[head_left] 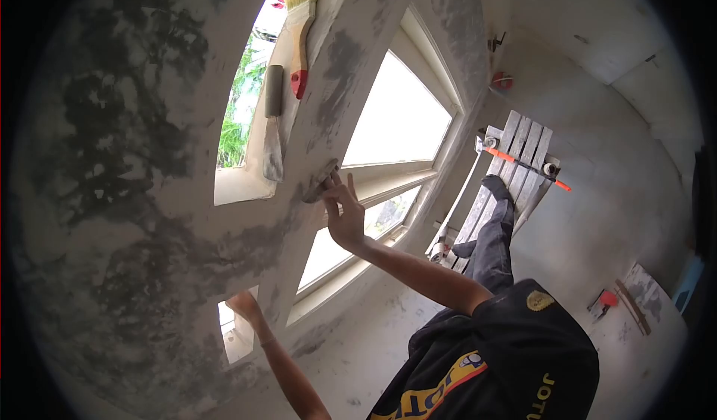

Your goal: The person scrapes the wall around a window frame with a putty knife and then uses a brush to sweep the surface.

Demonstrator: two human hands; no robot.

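My right hand (345, 214) is raised to the patchy grey-and-white wall (149, 226), fingers closed on a small flat grey pad (321, 181) pressed against the surface. Whether the pad is sandpaper or a blade I cannot make out. My left hand (243, 302) reaches into a small wall opening (237, 338) and rests at its edge, its fingers mostly hidden. Near my right hand, a putty knife (273, 125) with a grey handle and a paintbrush (301, 35) with pale bristles and a red-tipped handle lie on the ledge of another opening.
Large window frames (426, 173) are beside my right arm. My feet stand on a slatted wooden bench (515, 158), where an orange-and-black rod (526, 167) lies across. On the floor are a board (642, 293) and a red object (502, 81).
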